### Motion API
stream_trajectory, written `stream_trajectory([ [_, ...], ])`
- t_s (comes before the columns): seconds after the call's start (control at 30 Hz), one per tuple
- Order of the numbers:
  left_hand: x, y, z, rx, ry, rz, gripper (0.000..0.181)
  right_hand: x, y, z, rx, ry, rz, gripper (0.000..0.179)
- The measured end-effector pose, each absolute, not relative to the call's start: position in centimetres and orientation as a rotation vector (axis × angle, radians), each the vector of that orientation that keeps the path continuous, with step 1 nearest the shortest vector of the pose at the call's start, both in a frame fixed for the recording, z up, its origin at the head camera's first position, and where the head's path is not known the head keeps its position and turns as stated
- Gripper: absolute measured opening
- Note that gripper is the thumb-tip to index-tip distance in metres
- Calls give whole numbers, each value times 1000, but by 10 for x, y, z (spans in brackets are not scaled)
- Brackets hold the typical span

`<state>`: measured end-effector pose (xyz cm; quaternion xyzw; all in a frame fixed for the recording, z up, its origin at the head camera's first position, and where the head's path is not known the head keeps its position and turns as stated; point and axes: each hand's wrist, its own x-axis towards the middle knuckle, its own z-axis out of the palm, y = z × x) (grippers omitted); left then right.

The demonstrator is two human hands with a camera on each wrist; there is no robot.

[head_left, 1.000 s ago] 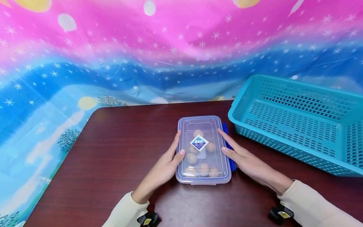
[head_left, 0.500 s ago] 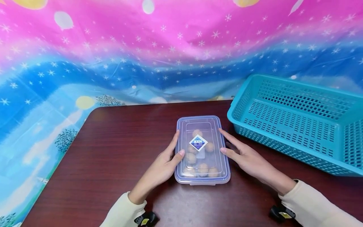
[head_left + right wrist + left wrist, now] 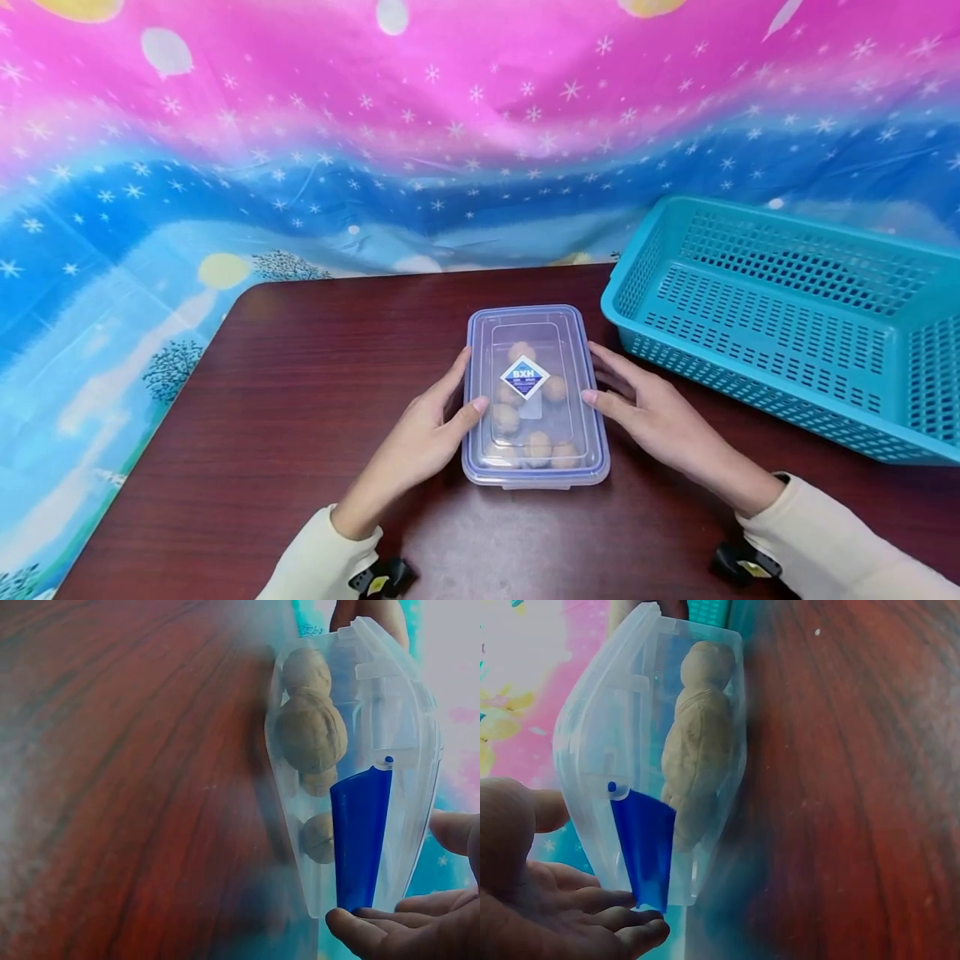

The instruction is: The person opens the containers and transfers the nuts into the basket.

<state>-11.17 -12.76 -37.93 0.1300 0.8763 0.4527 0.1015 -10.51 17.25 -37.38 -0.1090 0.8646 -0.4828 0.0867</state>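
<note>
A clear plastic food container (image 3: 555,350) with a lidded top lies flat on the table, several walnuts (image 3: 311,731) visible inside. On its left edge rests my left hand (image 3: 423,433), thumb on the lid rim and fairly straight fingers along the side. In the left wrist view those fingertips touch the lower end of a blue latch (image 3: 643,847), which slants down and outward. My right hand (image 3: 667,421) lies along the opposite edge, thumb on the rim. Its fingertips meet the bottom of the other blue latch (image 3: 361,832) in the right wrist view.
A turquoise perforated basket (image 3: 757,392) stands at the right, just beyond my right hand. The dark red-brown wooden table (image 3: 300,375) ends at the back against a pink and blue printed cloth (image 3: 450,125).
The blue latch that stuck out on the container's right side a second ago has swung down out of the head view. My right index fingertip has slid off the rim, slightly outward.
</note>
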Motion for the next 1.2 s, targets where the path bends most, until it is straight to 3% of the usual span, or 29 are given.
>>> stream_trajectory([
  [0.27,-116,-128,-375,342,2568,1442,64,-108,168,-371,-272,2701,-1392,62],
  [0.43,-117,-128,-372,255,2577,1463,60,-110,166,-369,-210,2563,-1485,67],
  [0.67,-120,-131,-368,235,2534,1499,63,-111,165,-363,-119,2384,-1559,78],
  [1.2,-126,-135,-372,131,2172,1718,69,-115,164,-359,-28,2223,-1617,81],
])
